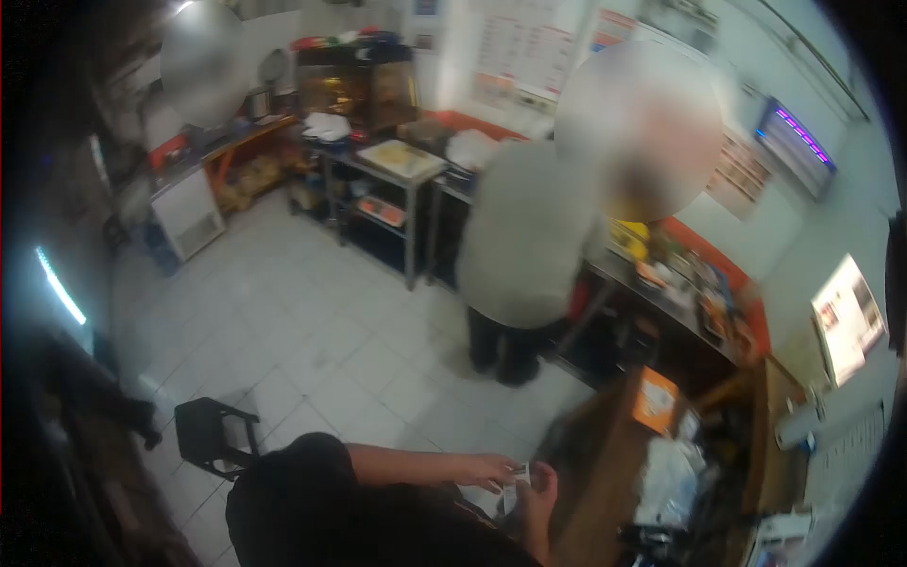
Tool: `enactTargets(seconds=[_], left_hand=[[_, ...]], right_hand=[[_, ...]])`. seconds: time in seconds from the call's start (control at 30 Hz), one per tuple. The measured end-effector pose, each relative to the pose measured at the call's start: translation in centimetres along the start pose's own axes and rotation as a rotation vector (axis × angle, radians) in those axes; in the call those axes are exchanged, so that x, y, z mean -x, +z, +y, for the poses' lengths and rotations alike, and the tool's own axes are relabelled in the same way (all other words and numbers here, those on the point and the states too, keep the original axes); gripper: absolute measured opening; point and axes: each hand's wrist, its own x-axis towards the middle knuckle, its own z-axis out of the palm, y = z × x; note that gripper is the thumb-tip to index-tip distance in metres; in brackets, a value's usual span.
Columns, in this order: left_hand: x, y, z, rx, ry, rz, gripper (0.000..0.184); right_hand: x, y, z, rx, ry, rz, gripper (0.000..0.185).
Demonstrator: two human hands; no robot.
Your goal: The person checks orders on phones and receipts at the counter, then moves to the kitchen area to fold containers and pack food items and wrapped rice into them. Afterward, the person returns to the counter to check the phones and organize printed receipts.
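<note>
Both hands meet in front of the body at the bottom of the head view, around a small white item [511, 493] that looks like a slip or packet. My left hand [492, 471] has its fingers closed on the item's upper left side. On the right side, my right hand [541, 485] is bent around it with thumb and fingers pinched. The print on the item is too blurred to read. A brown wooden counter [600, 463] stands just right of the hands.
A person in a grey top [529, 227] stands ahead at a cluttered worktable [652, 293]. A black stool [213, 435] is at the lower left. An orange box [655, 400] and a plastic bag [669, 477] lie to the right. Metal tables [402, 159] line the back wall.
</note>
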Motion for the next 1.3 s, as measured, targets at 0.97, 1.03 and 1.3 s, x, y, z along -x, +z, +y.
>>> enactTargets(seconds=[0.97, 1.03, 1.3], left_hand=[[54.2, -58.6, 42.4, 0.346, 1.388, 1.359, 0.032], [57.2, -61.3, 44.5, 0.343, 1.379, 1.398, 0.031], [67.5, -79.5, 50.8, 0.322, 1.454, 1.413, 0.029]], right_hand=[[-40.4, 74.0, 0.6, 0.099, 0.101, -0.676, 0.036], [-41.7, 82.0, -1.5, 0.118, 0.083, -0.758, 0.033], [-48.2, 107.8, -1.8, 0.097, 0.094, -1.132, 0.027]])
